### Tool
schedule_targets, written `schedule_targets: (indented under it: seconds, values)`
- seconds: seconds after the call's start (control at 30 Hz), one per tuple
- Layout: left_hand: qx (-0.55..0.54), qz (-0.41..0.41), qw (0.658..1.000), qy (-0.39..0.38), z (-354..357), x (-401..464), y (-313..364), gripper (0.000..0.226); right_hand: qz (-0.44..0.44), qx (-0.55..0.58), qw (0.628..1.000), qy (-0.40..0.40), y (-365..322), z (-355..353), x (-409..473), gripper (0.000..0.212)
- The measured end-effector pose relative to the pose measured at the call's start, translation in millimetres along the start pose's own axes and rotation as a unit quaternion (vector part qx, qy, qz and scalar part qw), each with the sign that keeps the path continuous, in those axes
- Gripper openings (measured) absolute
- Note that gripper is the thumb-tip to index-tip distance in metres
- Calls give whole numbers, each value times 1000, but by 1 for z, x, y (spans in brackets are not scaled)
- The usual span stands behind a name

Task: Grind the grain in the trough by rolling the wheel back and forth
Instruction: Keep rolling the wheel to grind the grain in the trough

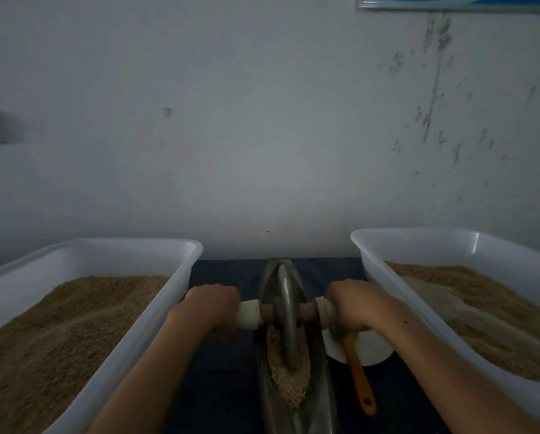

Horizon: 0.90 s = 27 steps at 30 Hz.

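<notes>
A narrow boat-shaped metal trough (320, 399) runs away from me at the centre of the dark table. Brown crushed grain (290, 386) lies along its bottom, mostly in the near half. A grey metal wheel (285, 314) stands upright in the trough's far half on a wooden axle with white handle sleeves (248, 314). My left hand (210, 306) grips the left handle. My right hand (351, 305) grips the right handle.
A white plastic tub (181, 277) of brown grain stands on the left and another tub (365, 255) on the right. A white bowl (372, 349) with an orange-handled brush (361, 383) sits right of the trough. A grey wall rises just behind.
</notes>
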<state>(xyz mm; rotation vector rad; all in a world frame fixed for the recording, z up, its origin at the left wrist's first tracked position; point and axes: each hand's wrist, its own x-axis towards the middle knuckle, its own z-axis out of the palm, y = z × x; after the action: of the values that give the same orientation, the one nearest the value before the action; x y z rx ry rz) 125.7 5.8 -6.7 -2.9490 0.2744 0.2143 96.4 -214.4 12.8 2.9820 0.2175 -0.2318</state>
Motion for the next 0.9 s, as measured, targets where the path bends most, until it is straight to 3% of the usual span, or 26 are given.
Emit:
schedule_targets:
  seconds: [0.1, 0.2, 0.37, 0.5, 0.63, 0.73, 0.9]
  values:
    - [2, 8, 1000, -25, -1, -4, 0, 48, 2, 22, 997, -80, 1, -2, -2, 33]
    - [6, 4, 1000, -1, -1, -2, 2, 47, 9, 33, 997, -69, 1, 0, 0, 27]
    - [0, -14, 994, 106, 3, 1, 5, 36, 26, 12, 994, 105, -2, 12, 13, 7]
    - [-19, -33, 977, 209, 10, 1, 7, 25, 30, 6, 975, 221, -6, 22, 22, 9]
    - [-10, -26, 973, 231, 13, 2, 7, 23, 25, 1, 967, 254, -5, 26, 21, 10]
    - [-4, -18, 980, 199, 12, 2, 5, 25, 21, 3, 974, 227, -4, 22, 18, 9]
    - [-62, 1, 998, 22, 10, 4, -3, 44, 1, -30, 989, 143, -5, 14, 13, 14]
